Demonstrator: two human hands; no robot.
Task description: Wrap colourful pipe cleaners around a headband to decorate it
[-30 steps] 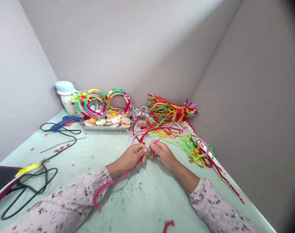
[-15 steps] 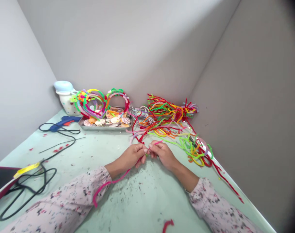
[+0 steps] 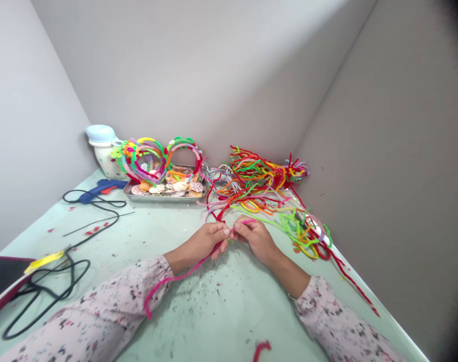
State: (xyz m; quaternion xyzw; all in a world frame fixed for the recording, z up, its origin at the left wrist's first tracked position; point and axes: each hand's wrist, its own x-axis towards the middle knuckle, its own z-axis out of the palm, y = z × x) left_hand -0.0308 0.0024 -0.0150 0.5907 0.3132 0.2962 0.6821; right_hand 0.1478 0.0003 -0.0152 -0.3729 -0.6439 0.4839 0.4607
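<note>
A bright pink pipe cleaner (image 3: 187, 274) runs between my two hands, its long tail curling down over my left sleeve. My left hand (image 3: 209, 238) pinches it between thumb and fingers. Close beside it, my right hand (image 3: 253, 237) grips the same pipe cleaner near its other end, and a short pink piece sticks out above the knuckles. The fingertips of both hands nearly meet. A bit of green shows under the fingers; what it belongs to is hidden.
Behind my hands lies a heap of coloured pipe cleaners (image 3: 259, 171), trailing rightward. A metal tray (image 3: 164, 199) holds shells, with fuzzy headbands (image 3: 144, 161) on it. At left are a white jar (image 3: 107, 158), a blue glue gun (image 3: 100, 189) and a black cable (image 3: 117, 218). A red scrap (image 3: 261, 348) lies in front.
My hands stay together with the pink pipe cleaner between them. Its short end over my right hand lies a little further right. The view has shifted slightly.
</note>
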